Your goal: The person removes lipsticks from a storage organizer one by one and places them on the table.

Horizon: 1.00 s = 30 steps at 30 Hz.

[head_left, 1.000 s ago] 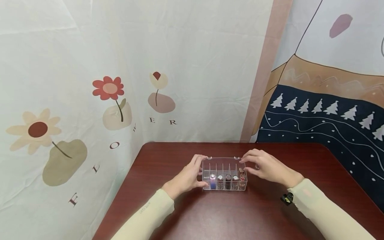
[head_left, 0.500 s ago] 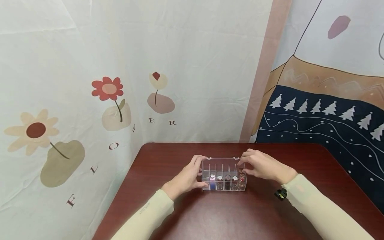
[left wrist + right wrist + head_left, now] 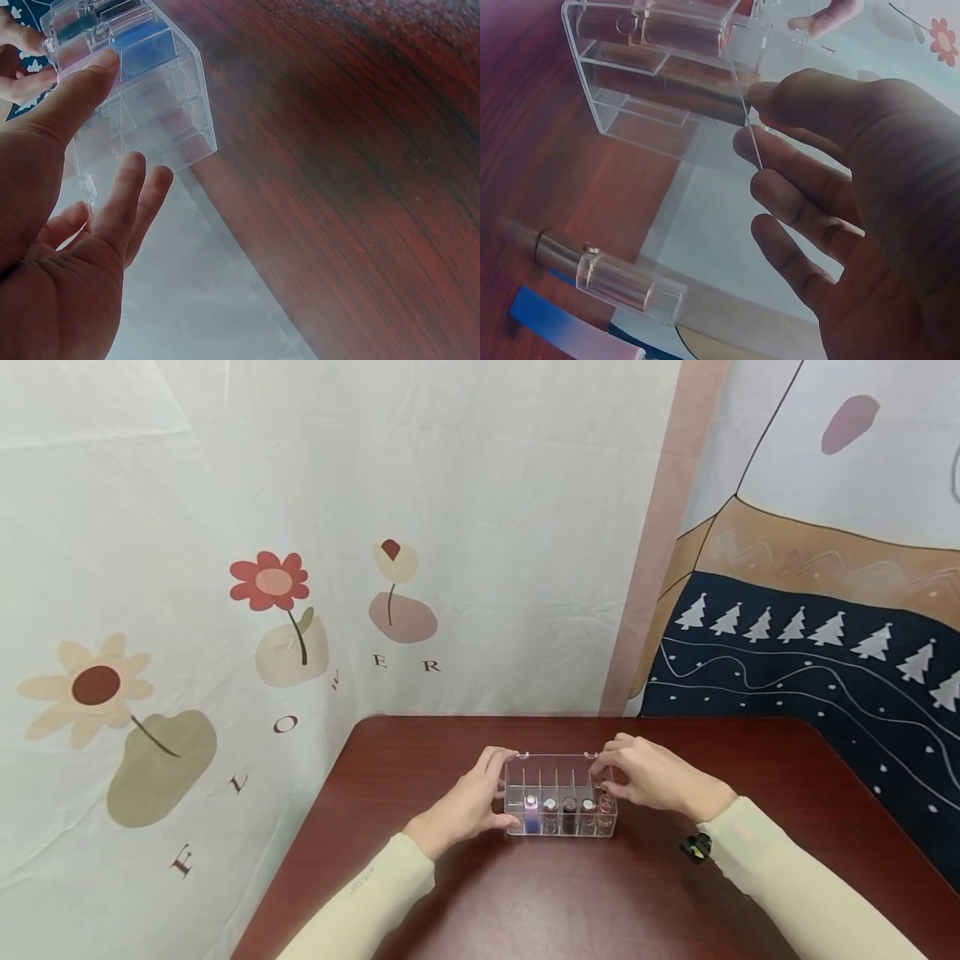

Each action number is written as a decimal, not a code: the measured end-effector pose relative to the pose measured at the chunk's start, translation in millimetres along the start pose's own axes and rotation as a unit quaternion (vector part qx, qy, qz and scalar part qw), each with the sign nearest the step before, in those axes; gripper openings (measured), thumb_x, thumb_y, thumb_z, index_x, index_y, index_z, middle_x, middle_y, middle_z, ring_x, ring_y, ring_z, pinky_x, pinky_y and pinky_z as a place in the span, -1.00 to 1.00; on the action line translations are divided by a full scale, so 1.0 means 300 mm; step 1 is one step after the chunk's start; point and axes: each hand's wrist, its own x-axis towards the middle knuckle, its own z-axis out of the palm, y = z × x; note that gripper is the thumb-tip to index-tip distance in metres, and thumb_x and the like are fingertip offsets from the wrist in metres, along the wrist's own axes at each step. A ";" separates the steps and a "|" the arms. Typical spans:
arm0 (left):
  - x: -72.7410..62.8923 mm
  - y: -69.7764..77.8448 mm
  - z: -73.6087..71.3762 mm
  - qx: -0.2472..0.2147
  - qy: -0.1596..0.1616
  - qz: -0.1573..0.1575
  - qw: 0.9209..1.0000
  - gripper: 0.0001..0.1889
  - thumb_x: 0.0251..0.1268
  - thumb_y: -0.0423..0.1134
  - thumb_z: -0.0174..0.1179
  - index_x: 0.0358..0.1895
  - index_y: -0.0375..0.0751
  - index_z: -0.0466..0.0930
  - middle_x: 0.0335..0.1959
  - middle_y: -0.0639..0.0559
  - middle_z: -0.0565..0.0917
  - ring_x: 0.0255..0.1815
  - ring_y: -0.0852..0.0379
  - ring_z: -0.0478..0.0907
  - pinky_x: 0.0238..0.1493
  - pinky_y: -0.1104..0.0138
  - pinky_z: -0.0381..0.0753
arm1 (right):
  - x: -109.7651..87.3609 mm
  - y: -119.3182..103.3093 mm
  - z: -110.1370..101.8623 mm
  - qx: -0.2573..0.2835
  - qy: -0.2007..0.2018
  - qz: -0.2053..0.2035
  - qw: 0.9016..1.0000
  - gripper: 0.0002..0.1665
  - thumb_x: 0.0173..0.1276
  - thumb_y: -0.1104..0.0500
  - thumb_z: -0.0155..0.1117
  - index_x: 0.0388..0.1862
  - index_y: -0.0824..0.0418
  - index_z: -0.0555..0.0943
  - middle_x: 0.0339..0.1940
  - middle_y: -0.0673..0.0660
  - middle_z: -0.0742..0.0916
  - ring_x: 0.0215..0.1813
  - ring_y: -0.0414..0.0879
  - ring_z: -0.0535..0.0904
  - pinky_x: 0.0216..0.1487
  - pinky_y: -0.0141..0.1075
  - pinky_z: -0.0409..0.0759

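Note:
A clear plastic compartment box (image 3: 560, 837) stands on the table, with several cosmetic tubes upright along its front row. A blue and pink tube (image 3: 532, 818) is at the left; a dark one (image 3: 569, 818) is near the middle. My left hand (image 3: 463, 797) holds the box's left end, thumb at the front, other fingers behind. At the back right, my right hand (image 3: 645, 772) pinches the end of a dark lipstick-like tube (image 3: 667, 94) between thumb and forefinger. Most of that tube is inside a rear compartment. Its other fingers (image 3: 776, 251) extend behind the clear edge.
Beyond the box in the right wrist view are a clear-capped tube (image 3: 615, 281) and a blue-to-pink tube (image 3: 570, 322), both hidden in the head view. A flower-print cloth (image 3: 487, 527) hangs behind the reddish-brown table (image 3: 570, 902).
My right hand has moved slightly left, over the box's back right corner. The left hand and the box stay in place.

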 end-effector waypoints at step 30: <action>0.004 0.002 -0.002 -0.007 -0.005 -0.012 1.000 0.10 0.23 -0.32 0.81 0.71 -0.33 0.24 0.62 -0.34 0.40 0.21 -0.21 0.90 0.28 0.10 0.98 | -0.020 0.002 0.042 -0.011 0.024 -0.002 1.000 -0.72 0.40 0.25 0.76 0.04 0.03 0.94 -0.05 -0.04 0.92 -0.06 -0.11 0.76 -0.07 -0.23 0.87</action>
